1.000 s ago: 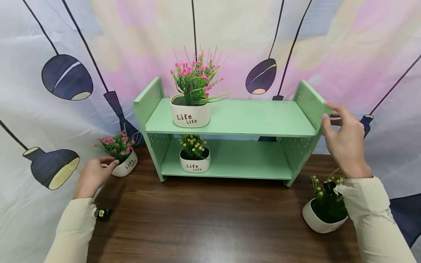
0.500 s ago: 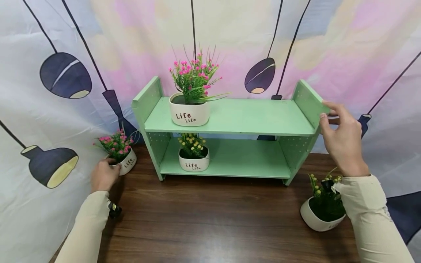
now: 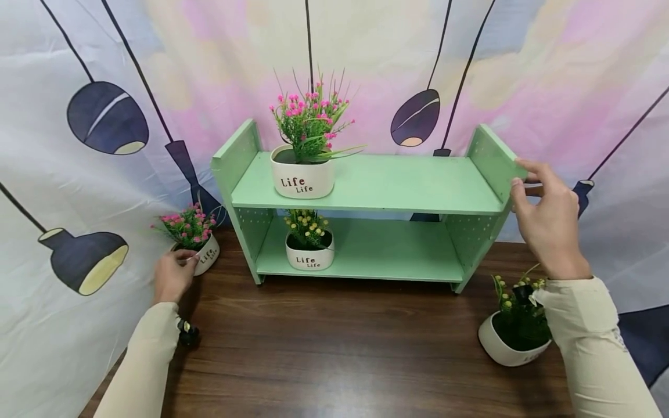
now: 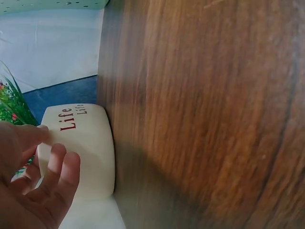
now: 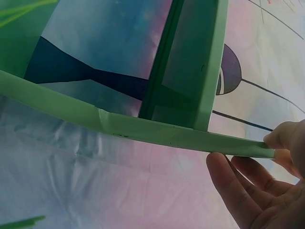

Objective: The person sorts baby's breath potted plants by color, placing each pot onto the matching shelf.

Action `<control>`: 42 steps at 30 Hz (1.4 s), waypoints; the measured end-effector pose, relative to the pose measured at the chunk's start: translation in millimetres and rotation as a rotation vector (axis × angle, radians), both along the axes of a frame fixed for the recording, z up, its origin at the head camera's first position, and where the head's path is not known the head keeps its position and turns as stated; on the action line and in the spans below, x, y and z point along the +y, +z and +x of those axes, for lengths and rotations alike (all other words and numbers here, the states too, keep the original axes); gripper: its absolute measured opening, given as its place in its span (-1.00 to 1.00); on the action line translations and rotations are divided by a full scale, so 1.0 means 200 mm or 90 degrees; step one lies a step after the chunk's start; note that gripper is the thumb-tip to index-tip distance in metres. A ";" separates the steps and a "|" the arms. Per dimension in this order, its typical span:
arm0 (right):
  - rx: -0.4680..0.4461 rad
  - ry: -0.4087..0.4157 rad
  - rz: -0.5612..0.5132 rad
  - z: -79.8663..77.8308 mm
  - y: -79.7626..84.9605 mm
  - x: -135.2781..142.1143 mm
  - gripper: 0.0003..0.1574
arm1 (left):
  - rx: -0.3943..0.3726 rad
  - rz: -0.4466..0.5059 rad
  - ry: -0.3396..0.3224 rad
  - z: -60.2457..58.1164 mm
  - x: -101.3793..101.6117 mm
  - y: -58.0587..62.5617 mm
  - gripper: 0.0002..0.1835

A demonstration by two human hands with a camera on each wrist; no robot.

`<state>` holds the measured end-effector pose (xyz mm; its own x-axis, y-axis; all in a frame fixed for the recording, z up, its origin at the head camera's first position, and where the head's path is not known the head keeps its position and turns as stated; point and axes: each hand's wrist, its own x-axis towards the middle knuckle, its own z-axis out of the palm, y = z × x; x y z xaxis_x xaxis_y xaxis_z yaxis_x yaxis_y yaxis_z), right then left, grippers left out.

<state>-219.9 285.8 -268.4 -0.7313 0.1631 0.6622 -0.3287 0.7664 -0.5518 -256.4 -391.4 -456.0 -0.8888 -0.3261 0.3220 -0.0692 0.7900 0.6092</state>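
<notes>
Green shelf [image 3: 418, 183]: two tiers, sides perforated; stands upright on the surface [image 3: 324, 337]; fingers of the right hand [image 3: 551, 223] pinch its right side's upper front corner.
Pink-flowered pot [image 3: 210, 257]: white, rounded, red "Life Life" lettering; sits left of the shelf, rim held in fingers of the left hand [image 3: 172, 280].

Seemingly a homelike setting: lamp-print cloth [image 3: 366, 46], wood-grain tabletop [image 3: 334, 342], green shelf [image 3: 397, 183].
</notes>
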 end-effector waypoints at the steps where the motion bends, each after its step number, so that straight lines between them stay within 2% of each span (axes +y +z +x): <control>1: -0.004 0.003 -0.002 0.00 0.00 0.00 -0.45 | -0.001 0.003 0.004 0.00 0.00 0.00 -0.70; 11: -0.002 -0.003 -0.003 0.00 0.01 0.00 -0.47 | -0.013 0.024 0.005 0.05 0.02 -0.01 -0.70; 20: -0.008 -0.004 -0.007 0.01 -0.01 0.00 -0.46 | 0.017 0.048 0.008 0.09 0.05 -0.03 -0.72; 28: 0.004 -0.001 -0.009 -0.01 -0.01 0.00 -0.47 | 0.053 0.030 0.016 0.10 0.06 -0.04 -0.74; 36: 0.009 0.004 -0.009 0.00 0.00 0.00 -0.48 | 0.052 0.002 -0.007 0.13 0.08 -0.03 -0.75; 42: -0.001 -0.001 -0.013 -0.01 0.00 0.00 -0.48 | 0.030 -0.020 -0.022 0.18 0.10 -0.03 -0.76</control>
<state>-221.6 285.6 -268.0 -0.7318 0.1773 0.6580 -0.3273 0.7554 -0.5676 -221.3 -370.8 -461.3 -0.8827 -0.2848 0.3737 -0.0130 0.8098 0.5865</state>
